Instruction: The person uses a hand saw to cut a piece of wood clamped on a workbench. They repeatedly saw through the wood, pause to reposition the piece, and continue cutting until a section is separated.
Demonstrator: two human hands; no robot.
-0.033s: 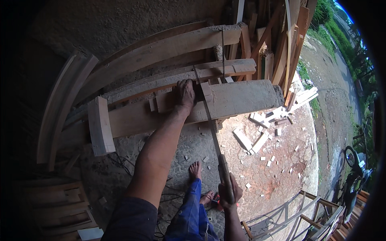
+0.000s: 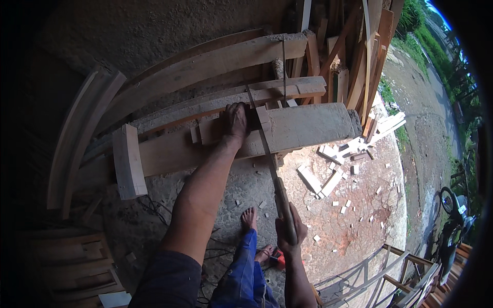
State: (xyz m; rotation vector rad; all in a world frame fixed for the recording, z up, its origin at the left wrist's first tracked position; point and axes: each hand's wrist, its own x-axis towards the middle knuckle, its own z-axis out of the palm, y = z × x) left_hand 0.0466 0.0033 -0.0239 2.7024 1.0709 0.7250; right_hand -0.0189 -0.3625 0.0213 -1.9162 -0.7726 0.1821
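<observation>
Thick wooden beam [image 2: 308, 128] is being pinned flat by left hand [image 2: 236, 120], palm down, fingers spread, just beside cut line. Handsaw [image 2: 267, 154] is being gripped by right hand [image 2: 290, 231], fist closed round handle, blade lying in kerf across beam. Risk judged: blade being jumped sideways into left fingers; bare foot [image 2: 249, 218] being struck by falling offcut. Packages, labels, signs: none being shown.

head view | from above, facing down | close over plank [image 2: 308, 126] | fisheye
</observation>
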